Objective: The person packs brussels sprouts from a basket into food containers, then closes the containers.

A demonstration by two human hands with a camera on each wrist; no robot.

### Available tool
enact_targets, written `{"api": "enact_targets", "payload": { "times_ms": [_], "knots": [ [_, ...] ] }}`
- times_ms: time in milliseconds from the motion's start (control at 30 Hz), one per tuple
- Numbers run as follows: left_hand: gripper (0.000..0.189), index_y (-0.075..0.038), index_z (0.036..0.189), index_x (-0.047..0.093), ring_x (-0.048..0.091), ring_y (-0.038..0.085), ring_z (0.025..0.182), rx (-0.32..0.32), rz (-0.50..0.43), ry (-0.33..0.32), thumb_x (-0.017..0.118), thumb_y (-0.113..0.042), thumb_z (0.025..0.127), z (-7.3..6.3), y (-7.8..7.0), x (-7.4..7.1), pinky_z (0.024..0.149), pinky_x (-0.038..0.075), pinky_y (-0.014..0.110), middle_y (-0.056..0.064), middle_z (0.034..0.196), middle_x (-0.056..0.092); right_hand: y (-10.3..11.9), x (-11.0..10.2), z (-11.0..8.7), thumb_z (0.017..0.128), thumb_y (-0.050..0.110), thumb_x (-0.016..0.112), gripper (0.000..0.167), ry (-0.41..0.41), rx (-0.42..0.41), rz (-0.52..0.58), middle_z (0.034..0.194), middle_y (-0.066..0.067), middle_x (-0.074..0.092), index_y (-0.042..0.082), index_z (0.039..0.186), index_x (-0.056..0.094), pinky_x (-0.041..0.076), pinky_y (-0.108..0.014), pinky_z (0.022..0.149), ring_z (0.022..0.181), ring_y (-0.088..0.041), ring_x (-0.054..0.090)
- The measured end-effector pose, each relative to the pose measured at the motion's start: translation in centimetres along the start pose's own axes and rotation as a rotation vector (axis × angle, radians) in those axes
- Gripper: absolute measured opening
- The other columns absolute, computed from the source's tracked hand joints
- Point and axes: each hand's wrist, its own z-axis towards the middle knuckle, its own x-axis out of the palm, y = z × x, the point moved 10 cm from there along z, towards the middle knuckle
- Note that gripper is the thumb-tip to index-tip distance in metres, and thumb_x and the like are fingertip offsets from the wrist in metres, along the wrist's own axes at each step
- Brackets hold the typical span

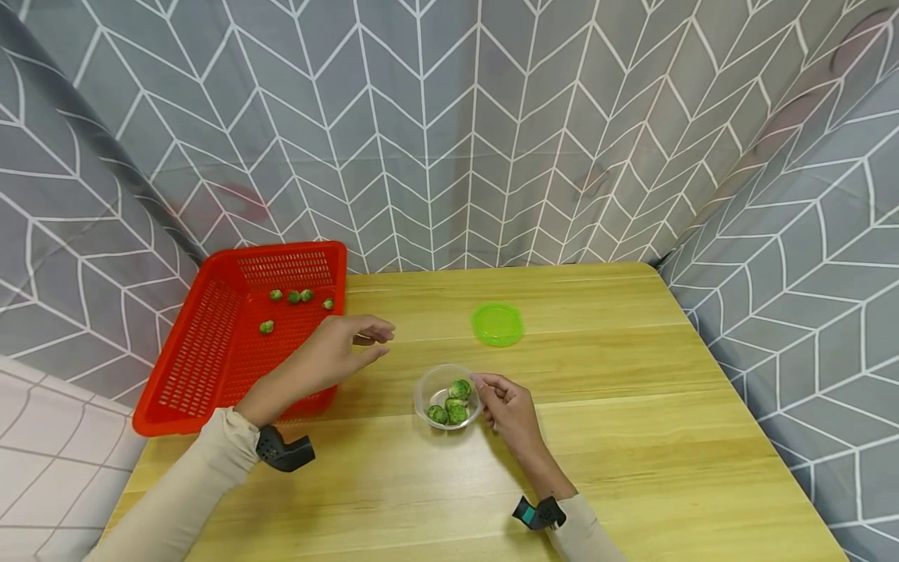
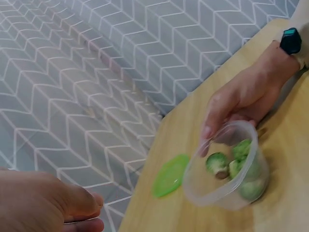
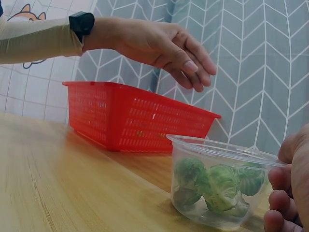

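A clear plastic tub (image 1: 424, 394) stands on the table with several Brussels sprouts (image 3: 224, 188) inside. My right hand (image 1: 511, 412) pinches the tub's rim from the right, thumb at the top edge and fingers against the outer wall in the right wrist view. Between the red basket and the tub, my left hand (image 1: 347, 343) hovers above the table. Its fingers are loosely bent and nothing shows between them. In the red plastic basket (image 1: 184, 382) at left, several more sprouts (image 1: 267, 327) lie on the bottom; the left forearm covers part of its near right side.
A green lid (image 1: 498, 325) lies flat on the wooden table (image 1: 632, 390), behind the tub and a little to its right. Grey patterned curtains (image 1: 449, 133) hang behind the table and along its sides.
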Motion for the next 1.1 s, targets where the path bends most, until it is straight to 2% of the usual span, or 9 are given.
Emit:
{"api": "enact_targets", "payload": {
  "times_ms": [233,467,533,567,633,767,800,867,1100],
  "knots": [
    [0.033,-0.008,0.125,0.069,0.07,0.022,0.105,-0.054,0.025,-0.048,0.075,-0.014,0.092,-0.3,1.8,-2.7,0.089,0.057,0.045,0.006,0.118,0.073,0.3,0.0,-0.2,0.099,0.026,0.067,0.025,-0.005,-0.028,0.0,0.071,-0.008,0.058,0.006,0.111,0.074,0.039,-0.02,0.042,0.052,-0.013,0.049],
    [0.033,-0.007,0.125,0.068,0.069,0.026,0.107,-0.075,0.058,-0.109,0.074,-0.013,0.093,-0.4,3.6,-4.7,0.088,0.057,0.045,0.008,0.119,0.072,0.1,-0.2,0.0,0.1,0.024,0.066,0.026,-0.005,-0.005,-0.012,0.07,-0.008,0.059,0.004,0.115,0.074,0.041,-0.021,0.043,0.053,-0.014,0.05],
    [0.033,-0.007,0.125,0.068,0.069,0.026,0.107,-0.072,0.053,-0.129,0.074,-0.012,0.093,-0.4,4.2,-5.2,0.089,0.057,0.047,0.008,0.118,0.072,0.1,-0.2,0.0,0.101,0.022,0.064,0.026,0.0,0.005,-0.013,0.071,-0.008,0.059,0.003,0.117,0.073,0.041,-0.022,0.043,0.053,-0.015,0.05],
    [0.033,-0.007,0.125,0.068,0.069,0.027,0.107,-0.068,0.049,-0.138,0.074,-0.011,0.092,-0.4,4.5,-5.4,0.096,0.053,0.048,0.009,0.117,0.073,0.2,-0.1,0.0,0.101,0.021,0.064,0.026,0.003,0.01,-0.016,0.071,-0.009,0.059,0.002,0.117,0.072,0.041,-0.022,0.043,0.053,-0.015,0.05],
    [0.034,-0.007,0.125,0.068,0.07,0.028,0.106,-0.066,0.038,-0.155,0.074,-0.009,0.092,-0.4,5.1,-5.8,0.096,0.053,0.049,0.009,0.117,0.073,0.5,-0.1,-0.2,0.102,0.018,0.063,0.026,0.012,0.016,-0.021,0.071,-0.01,0.059,0.0,0.118,0.071,0.042,-0.023,0.044,0.053,-0.017,0.05],
    [0.035,-0.004,0.125,0.068,0.07,0.029,0.103,-0.058,0.042,-0.204,0.074,-0.005,0.091,-0.4,6.3,-6.7,0.095,0.054,0.05,0.011,0.114,0.073,2.0,0.3,-0.8,0.102,0.016,0.062,0.025,0.024,0.011,-0.029,0.072,-0.012,0.059,-0.002,0.117,0.071,0.042,-0.023,0.044,0.054,-0.019,0.05],
    [0.035,-0.003,0.126,0.068,0.071,0.03,0.102,-0.053,0.046,-0.217,0.074,-0.005,0.091,-0.4,6.5,-6.9,0.089,0.057,0.049,0.012,0.114,0.073,2.4,0.4,-1.0,0.102,0.015,0.062,0.025,0.023,0.005,-0.027,0.072,-0.012,0.059,-0.002,0.117,0.071,0.042,-0.023,0.044,0.054,-0.018,0.05],
    [0.036,-0.002,0.126,0.067,0.071,0.031,0.101,-0.052,0.058,-0.244,0.075,-0.005,0.091,-0.4,7.0,-7.3,0.089,0.057,0.049,0.013,0.114,0.073,2.9,0.5,-1.3,0.102,0.015,0.062,0.025,0.023,-0.001,-0.027,0.072,-0.011,0.059,-0.003,0.118,0.07,0.042,-0.023,0.045,0.054,-0.018,0.051],
    [0.035,0.0,0.125,0.067,0.071,0.034,0.1,-0.082,0.069,-0.302,0.074,-0.003,0.091,-0.4,9.7,-8.5,0.085,0.056,0.048,0.016,0.113,0.073,2.9,0.6,-1.3,0.101,0.014,0.062,0.025,0.017,-0.005,-0.02,0.071,-0.009,0.059,-0.003,0.117,0.07,0.041,-0.022,0.044,0.053,-0.016,0.05]
  ]
}}
